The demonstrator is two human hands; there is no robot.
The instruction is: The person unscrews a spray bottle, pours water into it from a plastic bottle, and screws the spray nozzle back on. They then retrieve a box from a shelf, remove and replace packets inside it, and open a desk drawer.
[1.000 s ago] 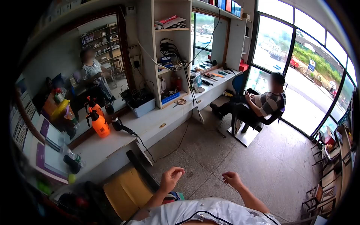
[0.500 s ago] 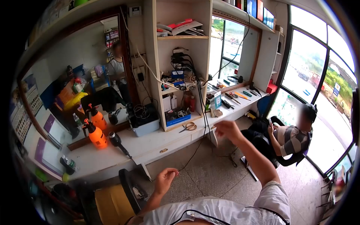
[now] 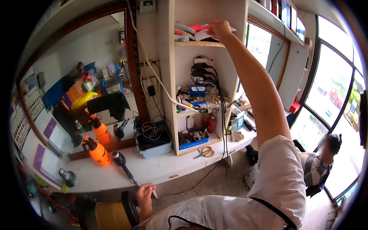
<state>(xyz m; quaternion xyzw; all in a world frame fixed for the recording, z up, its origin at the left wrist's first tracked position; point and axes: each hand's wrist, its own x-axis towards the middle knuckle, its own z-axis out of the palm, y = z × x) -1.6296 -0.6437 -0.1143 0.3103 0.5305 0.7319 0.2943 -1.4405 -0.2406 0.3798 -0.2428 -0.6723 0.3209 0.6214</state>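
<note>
Papers (image 3: 202, 35) lie near the shelf's (image 3: 199, 43) front edge, probably light, bendable and slippery, best pinched along their near side; my right hand (image 3: 219, 28) is at their right end, grip unclear; my left hand (image 3: 145, 193) curls by a slim pale object (image 3: 155, 194), hold unclear

- The spray bottle (image 3: 100, 154) stands on the surface (image 3: 153, 170), before the mirror (image 3: 103, 53).
- Right of it lies the hair dryer (image 3: 122, 163); farther right, the tub (image 3: 156, 151).
- The scissors (image 3: 207, 152) lie before the shelf unit (image 3: 165, 76).
- The right hand (image 3: 219, 28) is at the upper shelf's papers (image 3: 201, 35).
</note>
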